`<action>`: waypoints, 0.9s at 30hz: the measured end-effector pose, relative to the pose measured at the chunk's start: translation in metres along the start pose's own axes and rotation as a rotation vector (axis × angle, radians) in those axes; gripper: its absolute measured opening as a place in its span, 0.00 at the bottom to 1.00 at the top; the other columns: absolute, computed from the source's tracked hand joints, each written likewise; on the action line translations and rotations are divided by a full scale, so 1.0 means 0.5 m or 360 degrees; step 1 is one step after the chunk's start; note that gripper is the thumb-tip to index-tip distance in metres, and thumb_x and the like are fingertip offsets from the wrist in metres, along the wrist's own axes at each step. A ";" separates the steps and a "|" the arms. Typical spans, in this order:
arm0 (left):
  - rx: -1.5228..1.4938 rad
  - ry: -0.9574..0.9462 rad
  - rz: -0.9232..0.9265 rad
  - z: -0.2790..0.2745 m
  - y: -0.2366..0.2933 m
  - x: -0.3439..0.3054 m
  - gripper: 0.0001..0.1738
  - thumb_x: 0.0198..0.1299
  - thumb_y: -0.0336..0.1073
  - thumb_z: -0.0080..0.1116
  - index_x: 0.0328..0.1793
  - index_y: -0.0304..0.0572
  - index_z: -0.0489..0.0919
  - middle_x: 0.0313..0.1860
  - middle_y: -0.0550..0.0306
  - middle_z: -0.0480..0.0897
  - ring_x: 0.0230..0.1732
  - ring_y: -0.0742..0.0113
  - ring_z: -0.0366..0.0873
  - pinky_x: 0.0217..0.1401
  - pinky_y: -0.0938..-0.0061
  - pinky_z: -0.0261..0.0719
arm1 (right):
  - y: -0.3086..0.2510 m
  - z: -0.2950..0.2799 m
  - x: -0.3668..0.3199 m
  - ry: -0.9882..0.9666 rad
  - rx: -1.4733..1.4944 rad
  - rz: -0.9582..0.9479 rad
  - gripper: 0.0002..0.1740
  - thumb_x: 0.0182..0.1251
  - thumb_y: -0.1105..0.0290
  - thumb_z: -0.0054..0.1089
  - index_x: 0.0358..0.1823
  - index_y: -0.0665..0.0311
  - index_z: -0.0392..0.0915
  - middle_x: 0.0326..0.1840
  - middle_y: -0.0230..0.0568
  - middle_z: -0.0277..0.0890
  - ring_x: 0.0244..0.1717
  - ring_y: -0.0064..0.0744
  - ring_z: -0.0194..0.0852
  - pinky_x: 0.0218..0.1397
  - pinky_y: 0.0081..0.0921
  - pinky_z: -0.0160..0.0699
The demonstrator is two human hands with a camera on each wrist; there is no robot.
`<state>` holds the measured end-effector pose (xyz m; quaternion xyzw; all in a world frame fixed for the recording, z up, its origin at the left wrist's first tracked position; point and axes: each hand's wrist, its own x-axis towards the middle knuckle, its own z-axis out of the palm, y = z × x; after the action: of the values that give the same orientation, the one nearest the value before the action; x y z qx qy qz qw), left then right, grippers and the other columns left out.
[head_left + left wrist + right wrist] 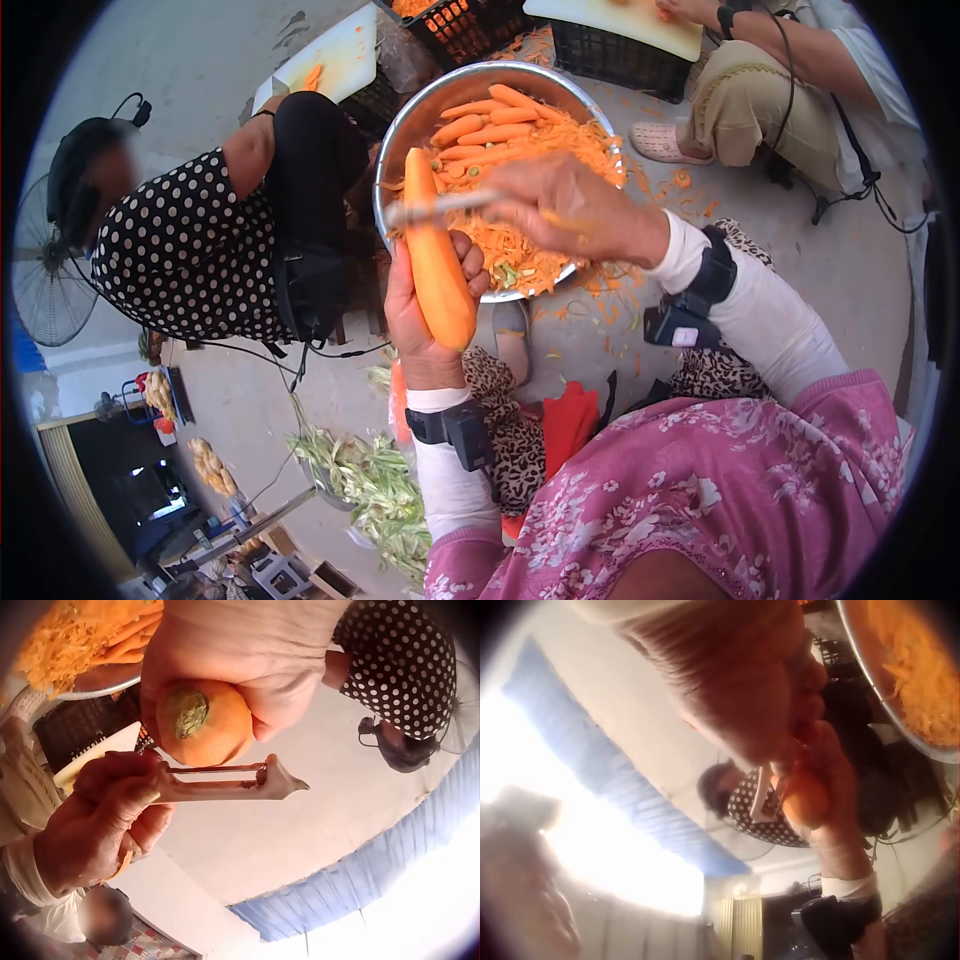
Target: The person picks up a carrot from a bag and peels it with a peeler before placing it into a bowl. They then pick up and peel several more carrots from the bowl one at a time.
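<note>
My left hand (412, 318) grips a large orange carrot (442, 285) from below, its thick end near the palm and its narrow end pointing away. In my right hand (585, 208) is a pale vegetable peeler (217, 793), held by its handle and blurred in the head view. The peeler lies across the upper part of the carrot there. From the left wrist, the carrot's greenish stem end faces the camera, with the peeler's blade right beside it. A strip of peel (121, 865) clings to the right hand.
Beyond my hands stands a metal basin (400, 132) holding several carrots (500, 133) and many orange peelings (575, 150). People sit at left and right. Black crates (610, 62) with cutting boards (640, 25) stand behind the basin. Leafy husks (375, 490) lie on the floor.
</note>
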<state>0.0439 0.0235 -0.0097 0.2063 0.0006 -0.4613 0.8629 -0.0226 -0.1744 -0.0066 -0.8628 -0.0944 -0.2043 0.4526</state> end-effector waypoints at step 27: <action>0.0312 -0.0015 0.0011 -0.002 -0.016 -0.005 0.27 0.69 0.54 0.45 0.60 0.36 0.66 0.40 0.53 0.65 0.35 0.66 0.60 0.35 0.74 0.66 | 0.083 -0.018 0.020 0.0357 -0.0337 -0.0023 0.09 0.62 0.68 0.55 0.36 0.67 0.74 0.28 0.50 0.73 0.30 0.52 0.70 0.34 0.39 0.69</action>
<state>0.0361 0.0218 -0.0130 0.2876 -0.0495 -0.4571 0.8402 -0.0017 -0.2057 -0.0284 -0.8768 -0.0274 -0.3116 0.3652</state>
